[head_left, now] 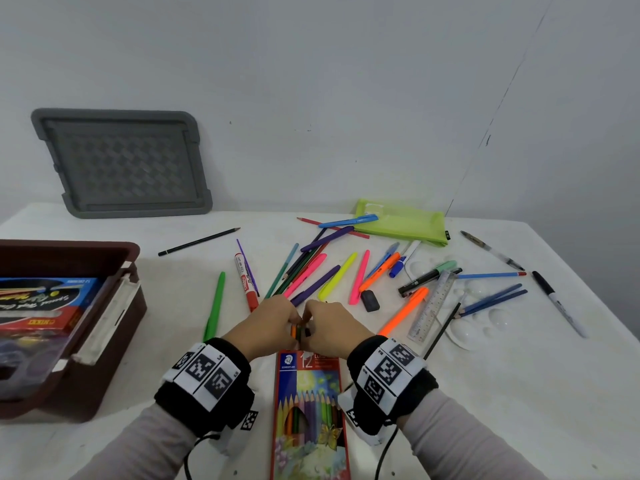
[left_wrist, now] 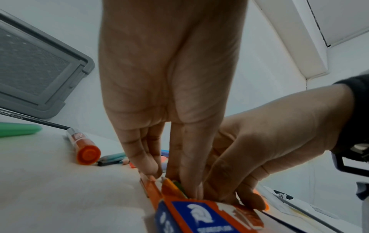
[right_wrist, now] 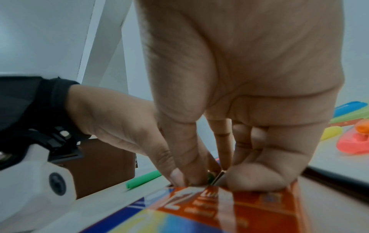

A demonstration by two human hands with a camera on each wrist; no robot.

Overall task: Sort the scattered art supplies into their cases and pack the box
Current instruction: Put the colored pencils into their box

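Note:
The red coloured-pencil box (head_left: 308, 410) lies flat in front of me with its open top end pointing away. My left hand (head_left: 278, 322) and right hand (head_left: 327, 325) meet at that end. In the left wrist view my left hand (left_wrist: 175, 175) pinches the orange flap (left_wrist: 171, 187) at the mouth, with pencil ends showing beside it. In the right wrist view my right hand (right_wrist: 229, 176) pinches the box's (right_wrist: 249, 209) top edge, its thumb on the printed face. Orange and dark pencil ends (head_left: 300, 331) show between the hands.
A brown storage box (head_left: 114, 306) with packs inside stands at the left, and its grey lid (head_left: 121, 164) leans on the wall. Beyond my hands lie several pens and pencils, a red marker (head_left: 246, 282), a black eraser (head_left: 370, 301), a ruler (head_left: 433, 306), a white palette (head_left: 478, 317) and a green pouch (head_left: 401, 223).

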